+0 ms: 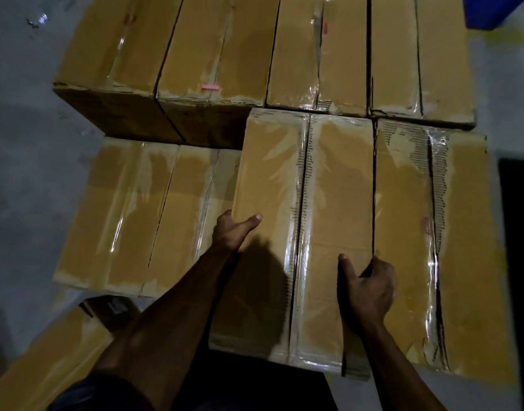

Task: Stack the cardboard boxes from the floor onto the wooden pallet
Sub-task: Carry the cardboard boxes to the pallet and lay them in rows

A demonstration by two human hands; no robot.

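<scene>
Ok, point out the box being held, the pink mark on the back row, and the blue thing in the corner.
held box [314,203], head view, on its taped top beside the centre seam
pink mark [210,88], head view, on the middle of the strip
blue thing [498,10], head view, on its visible face, top right

The wooden pallet is wholly covered by stacked boxes. The fingers of the left hand [229,229] are hidden behind the held box [302,232]. A blue object [498,10] is cut off at the top right corner.
</scene>
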